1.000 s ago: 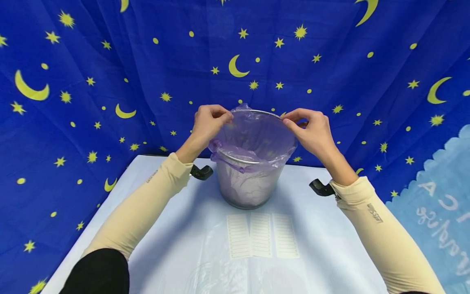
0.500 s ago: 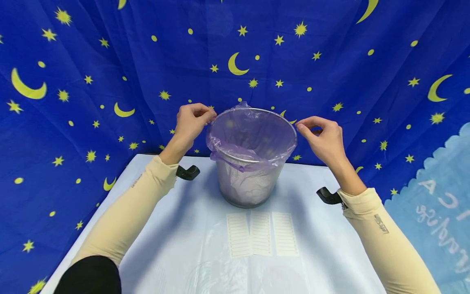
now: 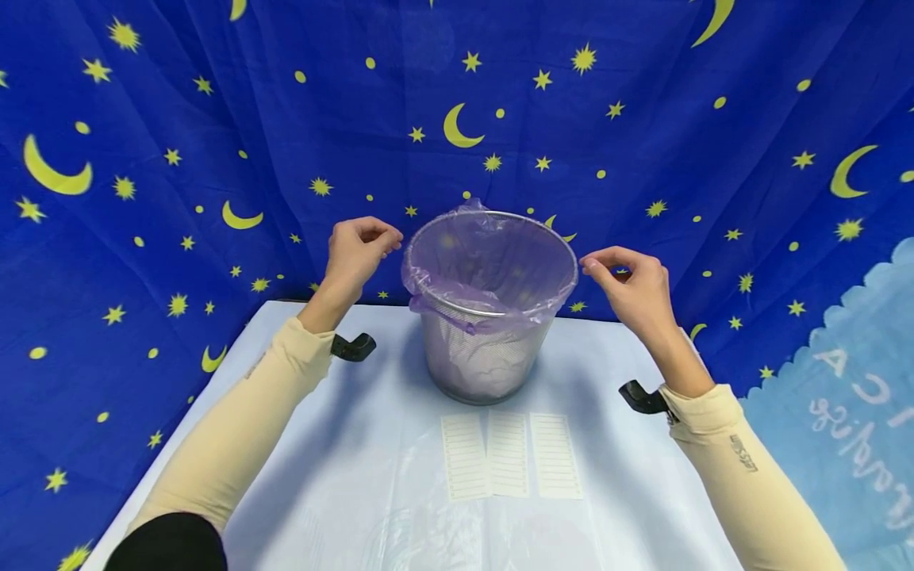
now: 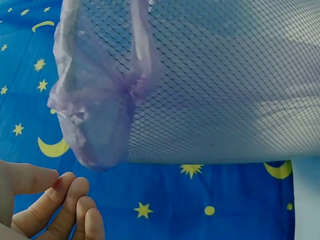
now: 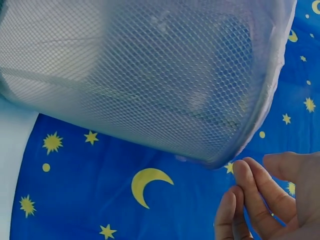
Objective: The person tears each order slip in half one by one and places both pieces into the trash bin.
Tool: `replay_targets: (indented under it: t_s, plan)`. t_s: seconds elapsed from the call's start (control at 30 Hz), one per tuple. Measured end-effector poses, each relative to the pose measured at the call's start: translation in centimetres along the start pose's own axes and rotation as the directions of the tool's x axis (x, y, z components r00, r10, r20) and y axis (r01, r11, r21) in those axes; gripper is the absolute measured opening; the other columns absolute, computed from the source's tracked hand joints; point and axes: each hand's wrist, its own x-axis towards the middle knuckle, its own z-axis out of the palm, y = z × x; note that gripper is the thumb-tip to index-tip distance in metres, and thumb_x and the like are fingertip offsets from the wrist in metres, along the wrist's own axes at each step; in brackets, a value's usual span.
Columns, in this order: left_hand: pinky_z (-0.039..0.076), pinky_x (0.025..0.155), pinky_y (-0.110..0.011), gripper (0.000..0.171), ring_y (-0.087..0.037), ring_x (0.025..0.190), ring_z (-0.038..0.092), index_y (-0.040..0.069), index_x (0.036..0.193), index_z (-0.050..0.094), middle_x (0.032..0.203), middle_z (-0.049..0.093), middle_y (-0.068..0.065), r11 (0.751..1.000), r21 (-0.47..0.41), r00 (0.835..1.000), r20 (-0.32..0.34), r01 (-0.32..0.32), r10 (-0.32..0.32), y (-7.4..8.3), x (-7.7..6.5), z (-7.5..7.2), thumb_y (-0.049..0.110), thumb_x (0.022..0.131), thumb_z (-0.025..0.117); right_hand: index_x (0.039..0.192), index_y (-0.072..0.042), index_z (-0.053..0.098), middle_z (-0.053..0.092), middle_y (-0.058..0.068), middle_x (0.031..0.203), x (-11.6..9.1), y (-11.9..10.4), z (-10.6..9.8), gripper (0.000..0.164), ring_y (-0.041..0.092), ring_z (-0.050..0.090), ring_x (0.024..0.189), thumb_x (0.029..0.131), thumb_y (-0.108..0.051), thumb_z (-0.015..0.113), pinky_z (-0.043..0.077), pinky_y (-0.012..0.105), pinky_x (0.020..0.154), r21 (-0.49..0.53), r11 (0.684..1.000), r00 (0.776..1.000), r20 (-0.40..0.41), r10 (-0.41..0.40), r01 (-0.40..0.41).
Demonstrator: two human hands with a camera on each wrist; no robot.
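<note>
A metal mesh wastebasket stands upright on the table. Lining it is a thin purple bin bag, its edge folded over the rim. Just left of the rim is my left hand, fingers loosely bent and thumb tip close to the index finger; the left wrist view shows the fingers apart from the bag's gathered fold. On the other side, my right hand hovers beside the rim. In the right wrist view its fingers hold nothing, fingertips close to the basket's edge.
Three pale printed strips lie side by side on the white table in front of the basket. A blue star-and-moon curtain hangs right behind the table. A light blue panel with lettering is at the right.
Both hands have moved outward, away from the bag's edge; the left has gone further left and slightly down, the right further right and lower. The basket and strips stay in place.
</note>
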Motion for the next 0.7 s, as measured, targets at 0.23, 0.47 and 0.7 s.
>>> replay_targets:
  t_s: [0.23, 0.47, 0.7]
  plan:
    - [0.056, 0.077, -0.027, 0.018, -0.01, 0.079, 0.066, 0.002, 0.103, 0.08, 0.097, 0.078, -0.012, 1.0, 0.006, 1.0, -0.002, 0.017, -0.017, -1.5, -0.4, -0.1, 0.016, 0.103, 0.068, 0.107, -0.016, 0.082, 0.08, 0.007, 0.101, -1.0, 0.7, 0.2, 0.028, -0.009, 0.065, 0.08, 0.102, -0.04, 0.07, 0.047, 0.008, 0.072, 0.002, 1.0, 1.0, 0.018, 0.023, -0.023]
    - [0.054, 0.075, -0.021, 0.021, -0.009, 0.08, 0.067, -0.001, 0.108, 0.079, 0.104, 0.078, -0.017, 0.998, 0.029, 0.998, 0.019, 0.055, -0.056, -3.0, -0.8, -0.1, 0.017, 0.104, 0.067, 0.106, -0.016, 0.082, 0.081, 0.007, 0.1, -2.1, 1.8, 0.5, 0.026, -0.008, 0.068, 0.077, 0.102, -0.038, 0.071, 0.047, 0.008, 0.07, -0.006, 0.999, 0.999, 0.03, 0.036, -0.036]
    - [0.055, 0.076, -0.022, 0.02, -0.01, 0.081, 0.067, 0.001, 0.108, 0.078, 0.106, 0.077, -0.019, 0.997, 0.03, 0.996, 0.035, 0.076, -0.077, -3.9, -1.2, 0.0, 0.016, 0.105, 0.066, 0.107, -0.014, 0.082, 0.081, 0.005, 0.099, -2.8, 2.7, 0.8, 0.026, -0.008, 0.067, 0.075, 0.102, -0.037, 0.07, 0.048, 0.009, 0.069, -0.024, 0.999, 0.998, 0.046, 0.033, -0.032]
